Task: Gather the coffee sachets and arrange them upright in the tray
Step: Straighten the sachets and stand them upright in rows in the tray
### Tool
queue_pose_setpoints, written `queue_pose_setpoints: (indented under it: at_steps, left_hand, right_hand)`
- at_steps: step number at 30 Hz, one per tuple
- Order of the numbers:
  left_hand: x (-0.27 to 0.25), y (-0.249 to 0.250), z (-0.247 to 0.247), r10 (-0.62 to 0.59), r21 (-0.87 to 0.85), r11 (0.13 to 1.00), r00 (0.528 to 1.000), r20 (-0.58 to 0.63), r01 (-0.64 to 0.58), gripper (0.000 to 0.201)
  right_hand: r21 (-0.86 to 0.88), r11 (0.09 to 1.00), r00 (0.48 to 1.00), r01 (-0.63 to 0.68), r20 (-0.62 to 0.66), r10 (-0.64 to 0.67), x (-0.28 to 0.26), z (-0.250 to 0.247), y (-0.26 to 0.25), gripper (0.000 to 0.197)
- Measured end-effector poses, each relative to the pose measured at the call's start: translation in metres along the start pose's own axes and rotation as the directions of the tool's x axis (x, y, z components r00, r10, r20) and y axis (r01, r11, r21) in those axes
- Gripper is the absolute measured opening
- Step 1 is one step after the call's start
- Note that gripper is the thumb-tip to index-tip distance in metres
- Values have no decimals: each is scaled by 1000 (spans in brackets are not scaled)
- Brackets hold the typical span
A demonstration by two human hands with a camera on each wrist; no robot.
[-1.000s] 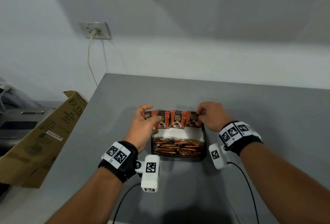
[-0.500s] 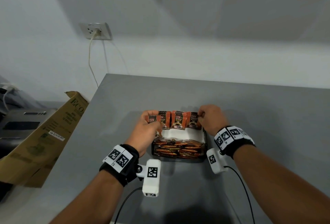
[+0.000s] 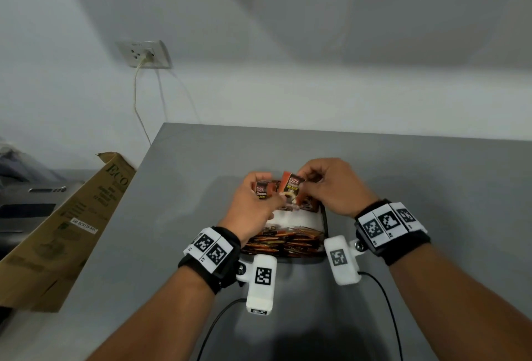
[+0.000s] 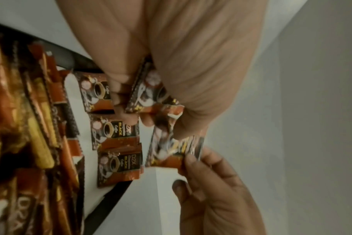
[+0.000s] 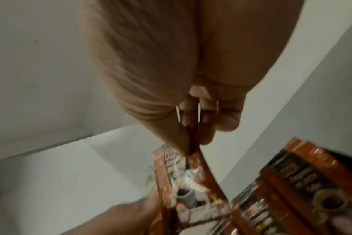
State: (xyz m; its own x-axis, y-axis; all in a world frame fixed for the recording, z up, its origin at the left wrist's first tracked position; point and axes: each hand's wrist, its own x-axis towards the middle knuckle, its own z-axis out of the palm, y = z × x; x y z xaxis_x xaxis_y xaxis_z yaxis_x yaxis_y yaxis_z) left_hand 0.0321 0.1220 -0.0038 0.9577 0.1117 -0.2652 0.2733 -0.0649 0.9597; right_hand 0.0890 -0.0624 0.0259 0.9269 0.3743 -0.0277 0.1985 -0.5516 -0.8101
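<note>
A black-rimmed tray [image 3: 324, 225] with a white inside stands on the grey table. Several orange-brown coffee sachets [image 3: 282, 242] are packed in its near part. More sachets [image 4: 115, 132] stand upright in a row along its far side. My right hand [image 3: 305, 185] pinches the top edge of one sachet [image 3: 292, 187] and holds it tilted above the row; the right wrist view shows this sachet [image 5: 191, 182] hanging from the right hand [image 5: 191, 143]. My left hand [image 3: 267, 196] grips the leftmost sachet [image 4: 147, 95] of the row, its fingers curled and touching the raised sachet's lower end.
A tall cardboard box [image 3: 66, 222] leans at the table's left edge, beside a grey machine [image 3: 28, 196]. A wall socket [image 3: 144, 53] with a cable sits behind. Black camera cables [image 3: 388, 303] trail from both wrists over the near table.
My right hand has left the right end of the row, moved left and lifted one sachet above it. The left hand stays at the left end, fingers curled tighter.
</note>
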Motion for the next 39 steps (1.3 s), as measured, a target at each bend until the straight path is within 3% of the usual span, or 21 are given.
queue_pose_setpoints:
  at_steps: [3, 7, 18, 24, 30, 32, 35, 37, 39]
  left_hand:
    - [1, -5, -12, -61, -33, 998, 994, -92, 59, 36]
    - [-2, -10, -21, -98, -51, 994, 989, -113, 92, 37]
    - [-9, -15, -30, -121, -91, 989, 990, -79, 114, 33]
    - [-8, -16, -28, -152, -132, 981, 987, -53, 144, 41]
    - [-8, -16, -24, -76, 45, 996, 997, -4, 76, 47]
    - [-8, -15, -17, -36, 82, 996, 999, 38, 33, 46]
    - [-9, -12, -4, 32, 147, 988, 993, 110, -48, 47]
    - [-8, -12, 2, 47, 158, 985, 990, 135, -69, 45]
    - [-7, -11, 4, 5, 113, 994, 996, 92, -15, 41]
  right_hand:
    - [-146, 984, 992, -97, -93, 84, 9, -6, 22, 20]
    - [-250, 952, 984, -179, -35, 176, 15, 9, 49, 19]
    - [-373, 910, 982, -182, -107, 153, 22, 32, 71, 18]
    - [-414, 894, 984, -169, -120, 131, 21, 31, 73, 18]
    - [-295, 947, 982, -126, -169, 78, 5, 11, 52, 21]
    - [-133, 989, 994, -65, -93, 53, -4, 8, 34, 19]
    - [68, 998, 991, -1, 137, -8, -14, 15, 12, 20]
    - [42, 999, 985, 30, 166, -37, -15, 18, 8, 14]
    - [40, 999, 993, 12, 114, -16, -11, 14, 9, 12]
